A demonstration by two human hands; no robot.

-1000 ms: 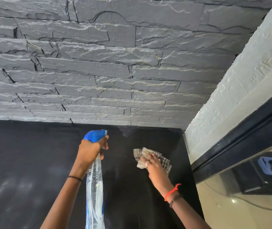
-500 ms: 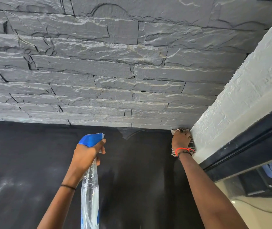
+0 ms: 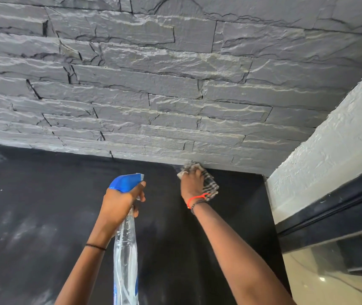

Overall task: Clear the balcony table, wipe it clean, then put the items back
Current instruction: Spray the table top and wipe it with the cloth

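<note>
The black balcony table [image 3: 237, 212] fills the lower half of the head view, with dusty smears on its left part. My left hand [image 3: 120, 201] grips a clear spray bottle [image 3: 125, 249] with a blue trigger head, held above the table's middle. My right hand [image 3: 192, 183] presses a checked grey cloth [image 3: 210, 183] flat on the table at its far edge, right against the stone wall. Nothing else lies on the tabletop in view.
A dark grey stacked-stone wall [image 3: 153, 84] rises directly behind the table. A white textured wall [image 3: 329, 155] and a black frame [image 3: 334, 214] border the table's right side. Beige floor [image 3: 340, 282] shows at the lower right.
My right hand swept the cloth from mid-table to the far right corner, then left along the far edge by the wall. The left hand kept the bottle roughly in place.
</note>
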